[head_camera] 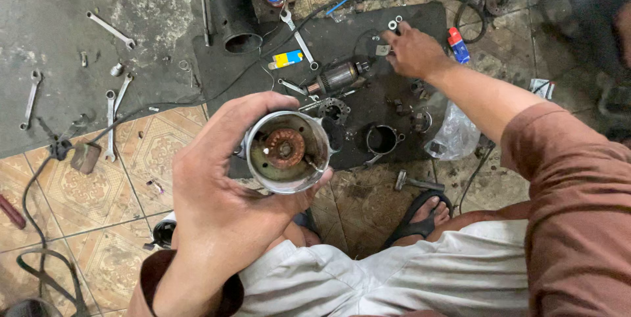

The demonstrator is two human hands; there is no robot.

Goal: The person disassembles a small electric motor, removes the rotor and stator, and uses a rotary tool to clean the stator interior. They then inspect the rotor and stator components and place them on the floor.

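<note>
Left hand [217, 192] raised near the camera, fingers [263, 103] wrapped around a round metal housing [287, 151], open end up. Right hand [411, 50] stretched out to the dark mat [342, 41] on the floor, fingertips touching small washers [394, 24], gripping nothing visible. Armature [338, 77] lying mid-mat.

Your left hand [217, 192] wraps a round metal housing [287, 151], its open end facing you with a rusty copper part inside. Your right hand [413, 50] reaches to the far edge of the black mat [342, 34] on the floor, fingertips by small washers [394, 24]; an armature [338, 77] lies mid-mat.
</note>
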